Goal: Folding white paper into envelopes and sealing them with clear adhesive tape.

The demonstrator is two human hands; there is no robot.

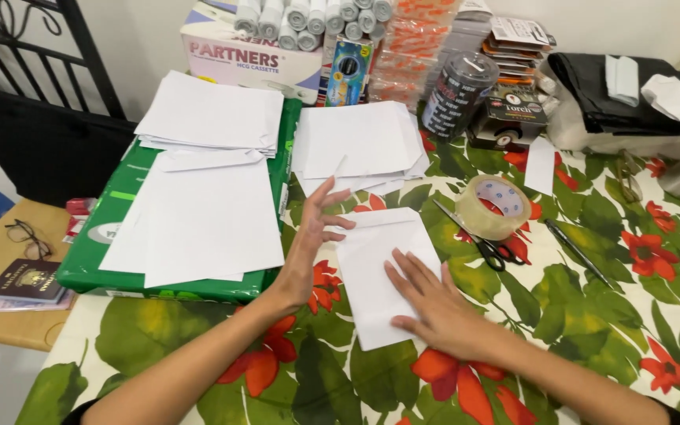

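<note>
Head view, looking down on a counter [639, 315] under a cloth of green leaves and red flowers. Right hand [434, 303] flat, fingers spread, pressing on the lower right of a white envelope [371, 267] lying on the cloth near the middle, flap end away from the body. Left hand [312, 244] raised on edge just beside the envelope's left side, fingers loose and spread, gripping nothing, fingertips near the top left corner. Hands apart, neither one closed on anything. Left of them, a green wrapped paper ream [112, 252] bearing loose white sheets [206, 224], with a stack of envelopes [210, 114] further back. Behind the envelope, a second pile of white envelopes [360, 145]. To the right, black-handled scissors [482, 240] just beside a roll of clear tape [493, 206], and a black pen [580, 253] a little further right. Far left, on a lower wooden surface, spectacles [27, 236] and a dark booklet [27, 281].
</note>
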